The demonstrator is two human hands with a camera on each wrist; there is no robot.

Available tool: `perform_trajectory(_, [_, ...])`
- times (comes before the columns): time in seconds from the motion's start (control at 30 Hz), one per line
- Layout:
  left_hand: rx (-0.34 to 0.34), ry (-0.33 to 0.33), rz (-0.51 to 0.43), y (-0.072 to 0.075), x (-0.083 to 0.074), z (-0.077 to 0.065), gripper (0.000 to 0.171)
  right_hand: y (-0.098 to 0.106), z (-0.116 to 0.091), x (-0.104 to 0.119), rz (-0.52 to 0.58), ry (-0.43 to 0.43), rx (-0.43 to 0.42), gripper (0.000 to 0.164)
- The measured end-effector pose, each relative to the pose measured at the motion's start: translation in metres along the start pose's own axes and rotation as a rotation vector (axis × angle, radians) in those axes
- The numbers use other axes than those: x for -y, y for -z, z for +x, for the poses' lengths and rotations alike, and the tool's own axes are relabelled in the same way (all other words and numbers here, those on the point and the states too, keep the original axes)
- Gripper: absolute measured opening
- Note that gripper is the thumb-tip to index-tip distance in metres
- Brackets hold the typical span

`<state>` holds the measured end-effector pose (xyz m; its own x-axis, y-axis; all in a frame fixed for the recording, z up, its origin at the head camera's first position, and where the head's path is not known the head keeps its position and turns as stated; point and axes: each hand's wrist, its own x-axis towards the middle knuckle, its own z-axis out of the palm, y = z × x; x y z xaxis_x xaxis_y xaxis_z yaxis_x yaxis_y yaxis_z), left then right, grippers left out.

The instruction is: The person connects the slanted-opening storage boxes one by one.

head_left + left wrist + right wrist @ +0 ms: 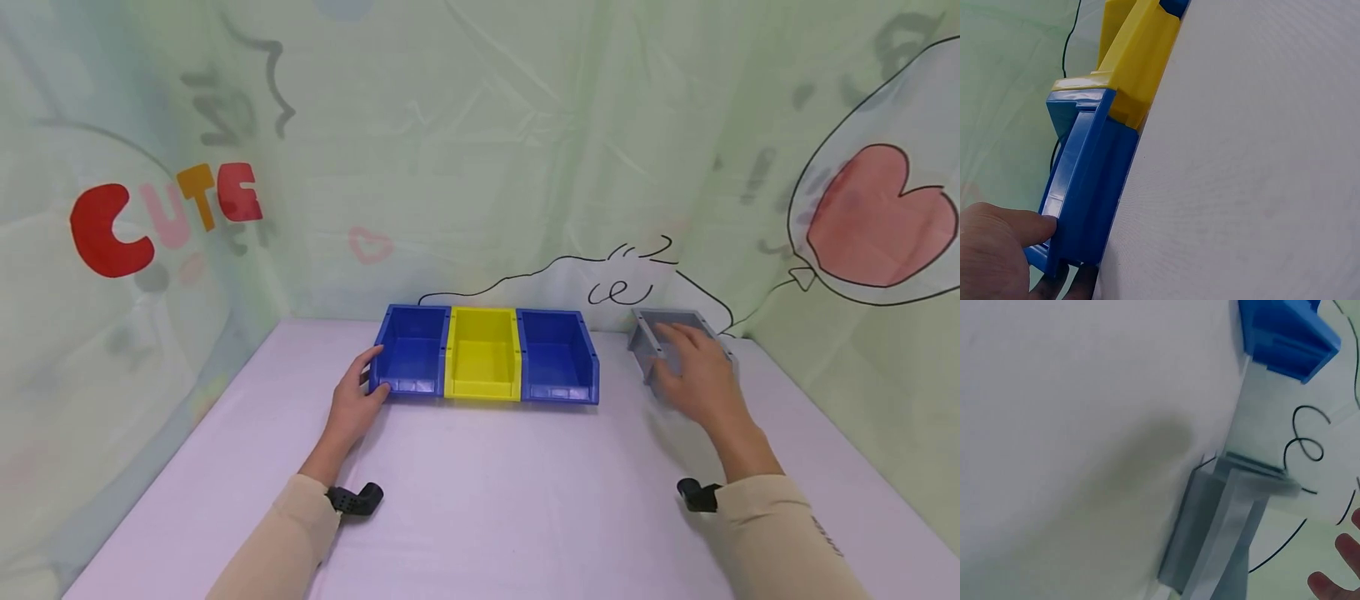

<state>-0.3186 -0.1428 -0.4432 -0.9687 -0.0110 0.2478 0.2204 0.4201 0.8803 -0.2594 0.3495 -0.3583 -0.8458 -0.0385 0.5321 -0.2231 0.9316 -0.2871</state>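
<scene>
Three bins stand side by side on the table: a blue bin (pixel 408 387) at the left, a yellow bin (pixel 483 389) in the middle and another blue bin (pixel 558 392) at the right. My left hand (pixel 356 408) grips the outer left side of the left blue bin. In the left wrist view its thumb (pixel 1038 229) presses the front lip, and other fingers reach around the side, partly hidden. My right hand (pixel 702 379) is over a grey bin (pixel 1200 537), with fingers spread. The right wrist view shows those fingertips (pixel 1349 547) apart from the grey bin.
The white table (pixel 510 500) runs back to a printed curtain (pixel 480 192) that rises behind the bins and along both sides. A gap separates the grey bin from the row of three.
</scene>
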Motion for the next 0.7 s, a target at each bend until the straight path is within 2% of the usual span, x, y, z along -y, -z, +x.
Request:
perform_trajectory(0.33, [0.01,-0.014,0.006,0.002,-0.001,-0.001,0.066,-0.001,-0.002,-0.031,-0.02,-0.071,-0.005,0.052])
perform_trajectory(0.5, [0.005,-0.015,-0.006,0.001,0.0,-0.001,0.065,0.0,-0.002,-0.047,0.002,-0.176,0.027,0.061])
perform_trajectory(0.7, [0.004,-0.026,-0.005,0.0,-0.001,0.0,0.065,0.001,-0.008,-0.062,0.101,-0.35,0.065,0.069])
